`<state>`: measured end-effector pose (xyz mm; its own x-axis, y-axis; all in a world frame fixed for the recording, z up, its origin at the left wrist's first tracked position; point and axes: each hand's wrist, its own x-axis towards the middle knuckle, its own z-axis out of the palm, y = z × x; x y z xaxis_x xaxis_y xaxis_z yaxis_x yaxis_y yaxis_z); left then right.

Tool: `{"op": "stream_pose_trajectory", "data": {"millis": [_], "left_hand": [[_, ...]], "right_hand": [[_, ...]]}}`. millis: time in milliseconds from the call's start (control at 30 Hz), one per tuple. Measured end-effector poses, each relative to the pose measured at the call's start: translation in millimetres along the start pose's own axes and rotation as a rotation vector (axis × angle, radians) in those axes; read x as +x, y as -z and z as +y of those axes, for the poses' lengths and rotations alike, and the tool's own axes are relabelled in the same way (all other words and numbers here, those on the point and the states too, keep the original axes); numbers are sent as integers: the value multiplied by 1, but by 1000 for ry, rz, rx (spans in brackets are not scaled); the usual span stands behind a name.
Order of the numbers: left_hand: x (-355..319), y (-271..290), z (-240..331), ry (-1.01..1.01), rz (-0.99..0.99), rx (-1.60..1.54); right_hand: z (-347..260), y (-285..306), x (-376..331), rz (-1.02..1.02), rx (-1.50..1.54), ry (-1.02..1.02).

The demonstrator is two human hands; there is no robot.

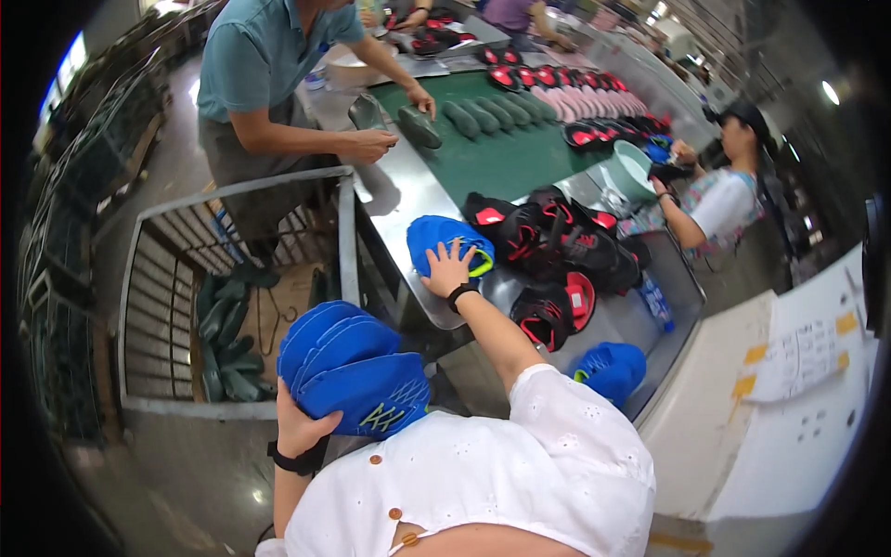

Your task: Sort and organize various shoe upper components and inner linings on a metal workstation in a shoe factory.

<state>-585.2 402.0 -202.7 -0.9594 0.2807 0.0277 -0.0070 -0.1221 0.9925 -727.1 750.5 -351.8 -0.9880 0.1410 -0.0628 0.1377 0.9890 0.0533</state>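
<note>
The left hand grips a fanned stack of blue, fabric-like shoe uppers before the chest; the right hand, fingers spread, rests on a similar blue upper tabletop; probably light, floppy, best pinched through every layer

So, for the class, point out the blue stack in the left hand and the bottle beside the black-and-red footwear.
Blue stack (357, 376), head view: nearest piece's side.
Bottle (655, 302), head view: middle of its body.
</note>
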Motion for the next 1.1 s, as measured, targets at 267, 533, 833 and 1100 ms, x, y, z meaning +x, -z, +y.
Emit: {"op": "stream_pose_trajectory", "data": {"millis": [267,533,833,1100], "left_hand": [[12,0,-12,18,-6,-35],[31,10,-38,63,-185,-224],[38,-13,-54,299,-203,-197],[42,-15,-65,374,-444,-32]], "right_hand": [[-4,47,-40,-36,501,-17],[-55,110,-158,-759,2140,315],[-17,93,-200,-452,1880,361],[-43,77,-238,-196,1887,-139]]}}
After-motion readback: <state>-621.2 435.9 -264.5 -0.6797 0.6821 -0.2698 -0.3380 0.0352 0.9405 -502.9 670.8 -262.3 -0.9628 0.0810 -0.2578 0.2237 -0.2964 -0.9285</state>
